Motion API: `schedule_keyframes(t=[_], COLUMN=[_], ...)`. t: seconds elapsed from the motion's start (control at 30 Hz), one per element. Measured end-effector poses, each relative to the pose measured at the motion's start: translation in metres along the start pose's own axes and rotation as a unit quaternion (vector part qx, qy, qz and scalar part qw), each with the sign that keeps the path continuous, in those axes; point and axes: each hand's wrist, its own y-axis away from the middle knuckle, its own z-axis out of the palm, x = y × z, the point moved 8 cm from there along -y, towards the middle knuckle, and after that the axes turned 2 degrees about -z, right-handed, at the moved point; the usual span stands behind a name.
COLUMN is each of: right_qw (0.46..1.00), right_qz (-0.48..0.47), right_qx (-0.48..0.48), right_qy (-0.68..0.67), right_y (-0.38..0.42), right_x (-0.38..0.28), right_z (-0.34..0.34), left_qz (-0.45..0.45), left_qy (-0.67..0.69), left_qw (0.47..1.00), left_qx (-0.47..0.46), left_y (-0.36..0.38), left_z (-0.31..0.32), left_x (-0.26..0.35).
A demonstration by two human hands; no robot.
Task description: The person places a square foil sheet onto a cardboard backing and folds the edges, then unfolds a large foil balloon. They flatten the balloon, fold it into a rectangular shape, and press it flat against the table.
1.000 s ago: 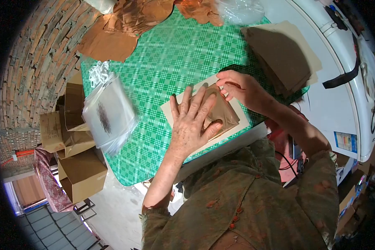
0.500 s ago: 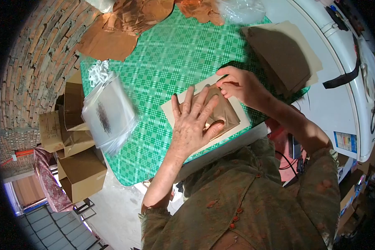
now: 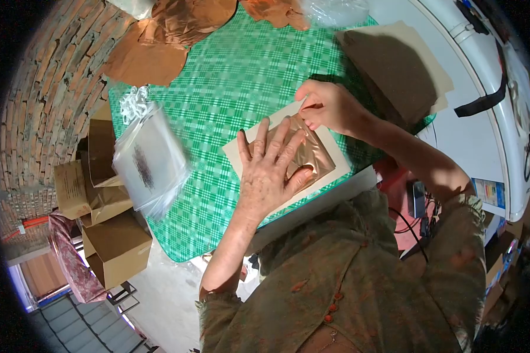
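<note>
Fingers spread, the left hand (image 3: 264,179) lies flat over foil (image 3: 318,153) on a card (image 3: 339,167) at the near edge of the table (image 3: 229,97); the right hand (image 3: 331,109), fingers curled, meets the foil's far corner, its grip unclear.

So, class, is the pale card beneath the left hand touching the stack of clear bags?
Apart: in the head view, green checked tablecloth shows between the pale card and the clear bags.

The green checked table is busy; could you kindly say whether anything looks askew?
Slightly: the coppery foil on the pale board looks creased rather than flat, and the cardboard sheets at right are fanned, their edges misaligned.
</note>
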Motion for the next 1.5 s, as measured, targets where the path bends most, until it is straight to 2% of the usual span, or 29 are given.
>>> schedule_keyframes(t=[0.23, 0.33, 0.73, 0.93, 1.03, 1.23, 1.43, 1.5], right_qw=[0.997, 0.997, 0.951, 0.959, 0.952, 0.917, 0.841, 0.822], right_qz=[-0.051, -0.039, -0.220, -0.162, -0.173, -0.270, -0.330, -0.319], right_qx=[-0.001, -0.009, -0.040, -0.085, -0.083, 0.072, 0.145, 0.159], right_qy=[0.053, 0.067, 0.213, 0.218, 0.240, 0.283, 0.403, 0.444], right_y=[-0.007, -0.011, -0.016, -0.026, -0.026, 0.007, 0.081, 0.089], right_x=[-0.009, -0.007, -0.031, -0.018, -0.019, -0.032, -0.045, -0.042], right_z=[0.003, 0.004, 0.014, 0.018, 0.017, 0.013, 0.025, 0.022], left_qz=[0.001, 0.002, 0.007, 0.003, 0.003, 0.001, 0.003, 0.001], left_qy=[-0.013, -0.022, -0.044, -0.050, -0.050, -0.029, -0.048, -0.041], left_qw=[1.000, 1.000, 0.999, 0.998, 0.998, 1.000, 0.998, 0.999], left_qx=[-0.009, -0.014, -0.022, -0.029, -0.027, -0.008, -0.029, -0.030], left_y=[0.000, 0.000, -0.001, -0.001, -0.001, -0.002, -0.002, -0.002], left_z=[0.001, 0.003, 0.006, 0.007, 0.007, 0.003, 0.000, 0.001], left_x=[0.001, 0.000, 0.000, 0.000, 0.000, 0.002, 0.003, 0.003])
